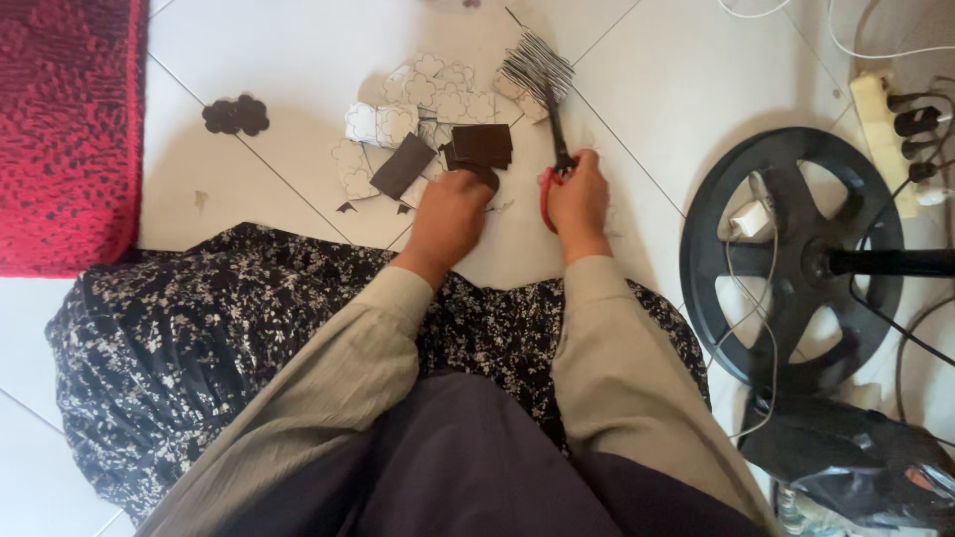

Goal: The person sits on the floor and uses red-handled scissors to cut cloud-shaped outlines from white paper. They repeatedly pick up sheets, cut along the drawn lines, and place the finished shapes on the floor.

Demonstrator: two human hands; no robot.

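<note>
Roughly, by item:

Floor: white tiled floor [298,60], carries everything; seated on it, legs folded under a black-and-white floral skirt [199,328].

Left hand [450,214]: knuckles up, fingers curled down onto a dark brown cut piece [480,177] at the near edge of the paper pile; pressing or pinching it, exact hold hidden by the hand.

Right hand [579,199]: clenched around red-handled scissors [550,189]; dark blades pointing away from the body, tips reaching a zebra-striped piece [537,65]. Blades apart or together: cannot tell.

Paper pile: just beyond both hands, mid-floor. White cloud-shaped cutouts [438,89] scattered at the back, a stack of dark brown squares [482,144] in front of them, one dark brown strip [403,167] lying tilted to the left of the stack.

Stray piece: single dark cloud-shaped cutout [236,115] lying alone, well apart from the pile, toward the rug.

Scraps: small dark offcuts on the tile near the strip.

Left edge: red textured rug [70,129].

Right side: round black fan base [791,259] with a white cable draped over it; cream power strip [880,124] with plugs at the far right corner; black plastic bag [856,457] at the near right.
</note>
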